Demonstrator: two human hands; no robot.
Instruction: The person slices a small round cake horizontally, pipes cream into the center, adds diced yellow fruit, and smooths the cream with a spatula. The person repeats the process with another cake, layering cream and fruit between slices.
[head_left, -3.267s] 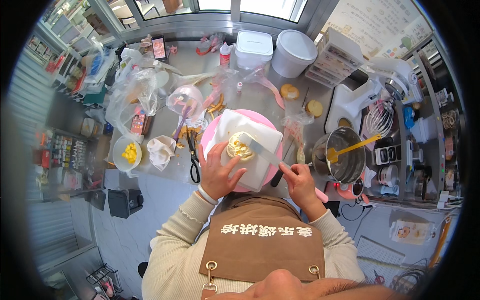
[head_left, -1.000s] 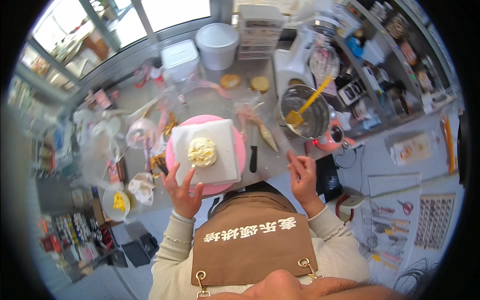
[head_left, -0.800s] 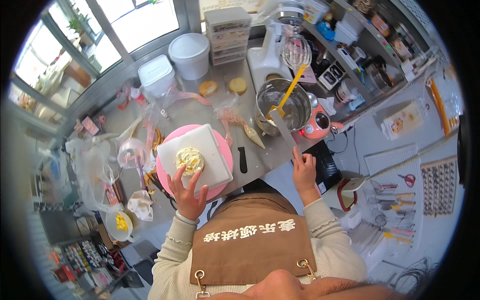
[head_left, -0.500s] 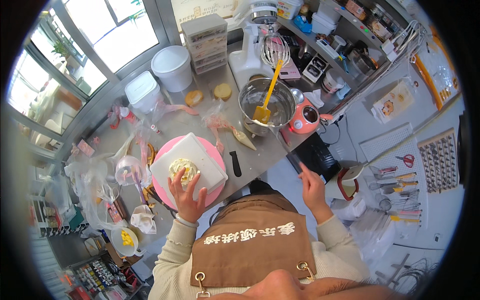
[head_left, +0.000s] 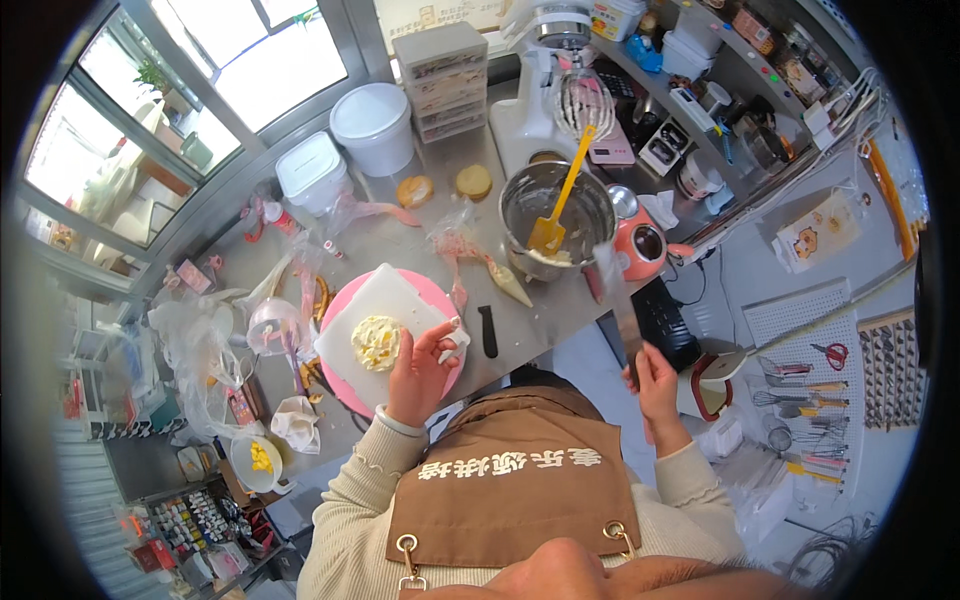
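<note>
A small round cake layer [head_left: 377, 343] spread with pale cream, with yellow bits in it, lies on a white square board [head_left: 385, 290]. The board rests on a pink round turntable [head_left: 428, 284]. My left hand [head_left: 422, 372] hovers by the board's right side, apart from the cake, with its fingers loosely bent and a white dab at one fingertip. Off the table's front edge, my right hand [head_left: 655, 385] grips what looks like an icing spatula [head_left: 624, 310], its long metal blade pointing up and blurred. A black-handled tool [head_left: 487, 331] lies right of the turntable.
A steel mixing bowl [head_left: 520, 205] with a yellow spatula [head_left: 567, 200] stands behind, next to a pink-red appliance [head_left: 640, 250]. A filled piping bag [head_left: 510, 283] and two round cake pieces [head_left: 473, 181] lie nearby. Plastic bags [head_left: 195, 330] and a bowl of yellow fruit cubes [head_left: 258, 462] are left.
My left hand has lifted off the cake and moved right, its fingers curling. My right hand has shifted slightly right with the spatula, whose blade shows more plainly. The whole view has shifted a little.
</note>
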